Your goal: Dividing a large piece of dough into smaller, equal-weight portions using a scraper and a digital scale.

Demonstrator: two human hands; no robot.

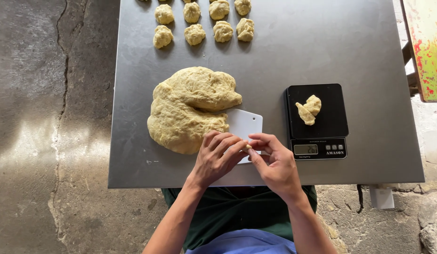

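Note:
A big mass of yellow dough [188, 108] lies on the steel table [284, 51], with a wedge cut out of its right side. A white plastic scraper [244, 124] lies flat in that gap. My left hand [218, 157] and my right hand [272, 162] meet over the scraper's near edge, fingertips pinching a small bit of dough [248, 146] between them. To the right, a black kitchen scale [317, 120] carries a small lump of dough [309, 109].
Several small dough portions [195, 34] sit in rows at the table's far edge. Cracked concrete floor [44, 127] lies to the left. A red and green painted board [428, 47] stands at the far right, beyond the table.

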